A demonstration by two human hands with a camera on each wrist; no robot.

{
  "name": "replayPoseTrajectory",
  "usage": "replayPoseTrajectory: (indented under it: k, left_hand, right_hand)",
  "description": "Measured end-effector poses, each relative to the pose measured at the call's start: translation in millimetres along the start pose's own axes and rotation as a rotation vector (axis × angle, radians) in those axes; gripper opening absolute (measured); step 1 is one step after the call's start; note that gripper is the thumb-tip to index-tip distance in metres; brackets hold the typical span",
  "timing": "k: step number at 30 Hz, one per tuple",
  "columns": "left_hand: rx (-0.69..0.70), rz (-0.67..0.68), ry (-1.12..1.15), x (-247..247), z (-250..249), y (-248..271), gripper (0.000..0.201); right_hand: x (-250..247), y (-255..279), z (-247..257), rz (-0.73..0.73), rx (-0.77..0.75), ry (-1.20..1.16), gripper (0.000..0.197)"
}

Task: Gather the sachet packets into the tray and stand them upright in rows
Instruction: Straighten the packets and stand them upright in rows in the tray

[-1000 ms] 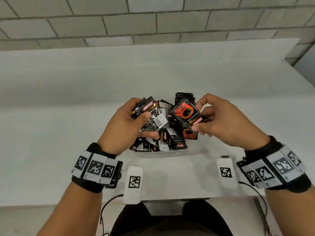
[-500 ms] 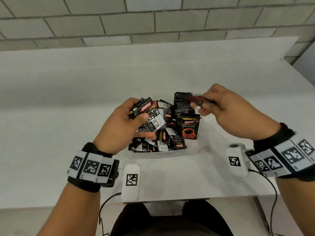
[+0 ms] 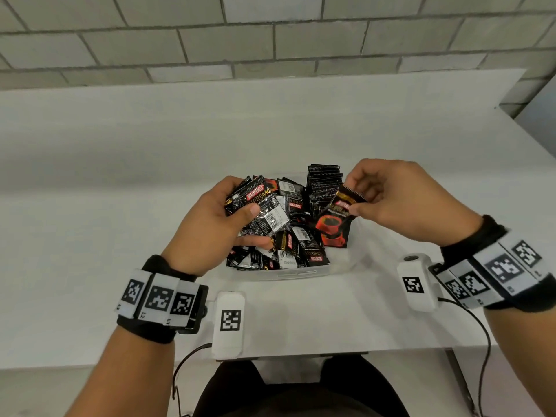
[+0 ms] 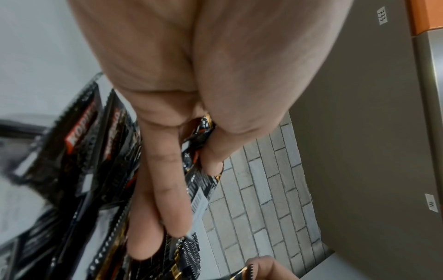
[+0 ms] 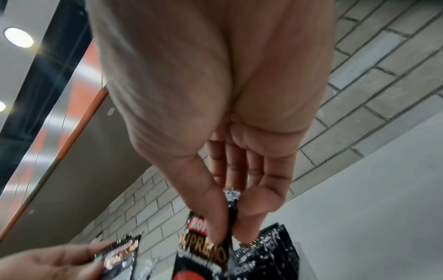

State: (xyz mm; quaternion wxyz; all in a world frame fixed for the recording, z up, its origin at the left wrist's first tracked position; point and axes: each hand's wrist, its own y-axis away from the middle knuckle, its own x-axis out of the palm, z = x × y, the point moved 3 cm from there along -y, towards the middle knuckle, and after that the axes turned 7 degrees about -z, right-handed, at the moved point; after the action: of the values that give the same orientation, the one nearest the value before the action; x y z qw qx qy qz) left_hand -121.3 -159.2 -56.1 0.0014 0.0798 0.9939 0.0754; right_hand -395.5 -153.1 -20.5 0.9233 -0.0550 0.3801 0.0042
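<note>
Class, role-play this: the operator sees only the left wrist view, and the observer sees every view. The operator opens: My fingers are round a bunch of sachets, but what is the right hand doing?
Observer: The right hand pinches one sachet by its top edge, thumb against fingertips.
Operator: Where is that sachet relative to the tray?
Observer: It hangs over the right side of the tray, at the near end of an upright row.
Operator: And the rest of the tray?
Observer: Its left part holds jumbled loose sachets, beneath the left hand.
</note>
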Motion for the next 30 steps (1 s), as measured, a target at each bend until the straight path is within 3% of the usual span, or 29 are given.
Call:
replayPoseTrajectory:
  k: [3,7,11,16,21,27,30]
  left_hand:
    - [-0.006,-0.004,-0.007,0.0,1.2,0.5,0.024]
    - [-0.008,-0.010,-0.021,-1.2,3.2,0.9,0.024]
    - [-0.012,-0.007,-0.022,0.5,3.5,1.4,0.025]
    - [-0.010,0.001,-0.052,2.5,3.7,1.1,0.024]
    - [-0.008,0.009,-0.075,4.2,2.4,1.7,0.024]
    - [-0.010,0.010,-0.088,5.6,2.2,1.8,0.024]
    - [-0.010,0.013,-0.085,7.3,0.3,2.2,0.022]
  right_hand:
    - [3.7,-1.0,-2.9,0.036,0.019,0.001,0.031]
    - [12.9,-5.7,-9.0,0.119,-0.002,0.229,0.021]
    - [23.7,-9.2,-14.2,0.069,-0.116,0.329,0.017]
    - [31.7,-11.4,-15.1,0.034,-0.210,0.323,0.027]
    - [35.2,-10.5,-25.5,0.046,-0.213,0.346,0.023]
    - [19.3,-5.4,-14.1,-0.047,-0.233,0.256,0.020]
    - [24.5,0.7,-1.3,0.081,-0.262,0.245,0.015]
